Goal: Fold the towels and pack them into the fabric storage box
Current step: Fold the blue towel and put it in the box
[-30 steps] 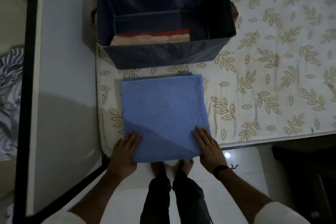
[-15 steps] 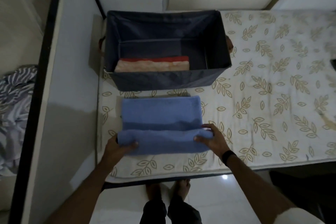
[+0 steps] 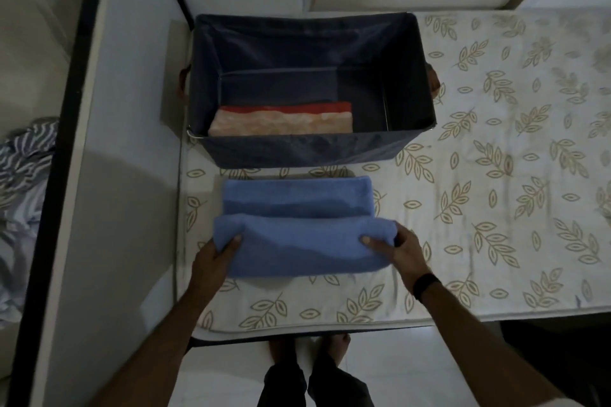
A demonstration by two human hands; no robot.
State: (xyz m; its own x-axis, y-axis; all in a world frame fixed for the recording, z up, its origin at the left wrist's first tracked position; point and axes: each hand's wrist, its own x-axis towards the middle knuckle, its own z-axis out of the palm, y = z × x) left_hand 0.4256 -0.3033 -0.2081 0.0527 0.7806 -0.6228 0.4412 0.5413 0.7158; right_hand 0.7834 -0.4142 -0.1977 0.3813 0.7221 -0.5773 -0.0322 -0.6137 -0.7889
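Observation:
A blue towel (image 3: 297, 225) lies on the leaf-patterned mattress (image 3: 496, 192), its near half folded up and over toward the far edge. My left hand (image 3: 215, 256) grips the fold's left end, thumb on top. My right hand (image 3: 401, 249) grips the right end the same way. Just beyond the towel stands the dark blue fabric storage box (image 3: 310, 150), open on top. Inside it, against the near wall at the left, lies a folded peach and red towel (image 3: 282, 119).
A pale wall panel with a black frame (image 3: 82, 43) runs along the mattress's left side. Striped cloth (image 3: 23, 168) lies heaped at the far left. My feet (image 3: 309, 349) stand on the tiled floor at the mattress's near edge.
Both hands lifted the towel's near edge and carried it forward over the towel, making a fold. The view has shifted back, showing more of the wall behind the box.

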